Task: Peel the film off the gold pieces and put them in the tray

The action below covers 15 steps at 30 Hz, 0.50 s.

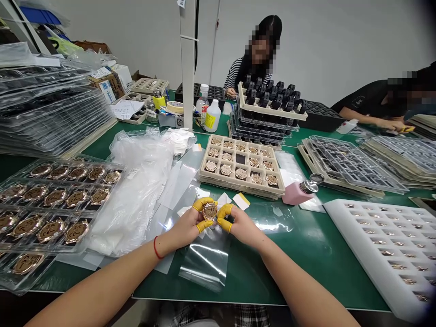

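A round rose-gold watch case (210,210), its engraved face toward me, is up in front of me over the table's near part. My left hand (190,223) is closed on it, yellow finger cots on the fingertips. From the other side, my right hand (236,222) has its bent, yellow-cotted fingers at the case's right edge. Behind the right fingers lies crumpled white tissue (224,200). Clear film (206,265) lies below the hands. Straight ahead stands a beige compartment tray (204,171) of similar watch cases, with one slot in its middle row holding none.
Clear trays of watch cases (54,200) and plastic bags (136,195) lie left. A pink pump bottle (299,190) stands right of the beige tray, beyond it a white foam tray (350,240) of small metal parts. Two people sit across the green table (293,277).
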{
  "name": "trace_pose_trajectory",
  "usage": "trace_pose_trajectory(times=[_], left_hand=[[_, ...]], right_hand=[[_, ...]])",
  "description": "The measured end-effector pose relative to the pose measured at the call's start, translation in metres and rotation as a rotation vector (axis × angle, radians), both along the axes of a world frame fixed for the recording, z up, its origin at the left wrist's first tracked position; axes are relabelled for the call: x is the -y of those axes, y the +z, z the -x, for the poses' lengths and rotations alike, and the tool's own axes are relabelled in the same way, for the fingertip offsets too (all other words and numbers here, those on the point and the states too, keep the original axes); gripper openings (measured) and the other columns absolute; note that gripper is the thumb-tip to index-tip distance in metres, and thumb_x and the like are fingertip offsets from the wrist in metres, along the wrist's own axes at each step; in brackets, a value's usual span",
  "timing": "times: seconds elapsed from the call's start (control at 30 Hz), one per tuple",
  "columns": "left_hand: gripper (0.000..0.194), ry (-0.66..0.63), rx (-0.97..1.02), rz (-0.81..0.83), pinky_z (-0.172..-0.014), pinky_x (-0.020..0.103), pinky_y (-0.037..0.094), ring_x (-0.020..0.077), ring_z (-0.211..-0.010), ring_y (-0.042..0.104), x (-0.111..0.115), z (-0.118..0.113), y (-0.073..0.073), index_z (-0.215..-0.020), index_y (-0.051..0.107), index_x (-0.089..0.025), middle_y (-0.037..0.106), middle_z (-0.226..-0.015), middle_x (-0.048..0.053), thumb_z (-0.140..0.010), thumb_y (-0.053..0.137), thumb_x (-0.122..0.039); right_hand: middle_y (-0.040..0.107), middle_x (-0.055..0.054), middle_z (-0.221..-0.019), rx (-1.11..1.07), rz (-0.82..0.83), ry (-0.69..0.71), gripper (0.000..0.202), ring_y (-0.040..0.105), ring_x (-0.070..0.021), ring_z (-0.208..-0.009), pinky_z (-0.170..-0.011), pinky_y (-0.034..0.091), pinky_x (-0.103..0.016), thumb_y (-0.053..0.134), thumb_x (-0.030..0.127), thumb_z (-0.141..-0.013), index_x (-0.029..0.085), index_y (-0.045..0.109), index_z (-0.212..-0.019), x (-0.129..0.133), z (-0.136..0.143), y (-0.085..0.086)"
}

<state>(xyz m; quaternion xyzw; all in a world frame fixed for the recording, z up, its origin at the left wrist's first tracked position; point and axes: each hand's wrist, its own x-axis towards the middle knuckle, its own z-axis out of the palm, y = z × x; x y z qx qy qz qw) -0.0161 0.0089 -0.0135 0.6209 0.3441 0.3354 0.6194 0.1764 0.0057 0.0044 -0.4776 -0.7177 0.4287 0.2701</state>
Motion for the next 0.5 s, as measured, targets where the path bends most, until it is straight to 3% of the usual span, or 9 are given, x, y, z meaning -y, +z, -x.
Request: trace_pose_trajectory(times=[0.17, 0.33, 0.5], left_hand=[[0.05, 0.015, -0.01, -0.01, -0.086, 0.037, 0.049, 0.0219, -0.1, 0.058, -0.001, 0.0, -0.005, -0.126, 0.035, -0.025, 0.057, -0.109, 0.007, -0.082, 0.058, -0.024], [0.05, 0.075, 0.063, 0.069, -0.088, 0.038, 0.048, 0.0188, -0.095, 0.06, 0.0, 0.001, -0.005, -0.126, 0.032, -0.027, 0.052, -0.116, 0.007, -0.083, 0.056, -0.027], [0.053, 0.074, 0.079, 0.145, -0.083, 0.033, 0.049, 0.0182, -0.094, 0.059, 0.0, -0.001, 0.002, -0.122, 0.037, -0.025, 0.056, -0.105, 0.004, -0.077, 0.064, -0.025]], right_hand=[[0.058, -0.001, -0.077, -0.074, 0.034, 0.033, 0.012, 0.051, -0.0159, -0.076, -0.073, 0.039, -0.029, 0.053, 0.017, -0.073, 0.019, 0.052, -0.062, -0.001, 0.003, -0.002], [0.059, -0.003, -0.091, -0.12, 0.078, -0.13, 0.012, 0.053, -0.0194, -0.09, -0.083, 0.038, -0.033, 0.059, 0.027, -0.075, 0.019, 0.055, -0.067, -0.007, -0.012, 0.005], [0.058, -0.003, -0.106, -0.384, 0.252, -0.179, 0.024, 0.051, -0.0216, -0.099, -0.089, 0.036, -0.036, 0.067, 0.042, -0.073, 0.02, 0.059, -0.067, -0.006, -0.016, 0.014]])
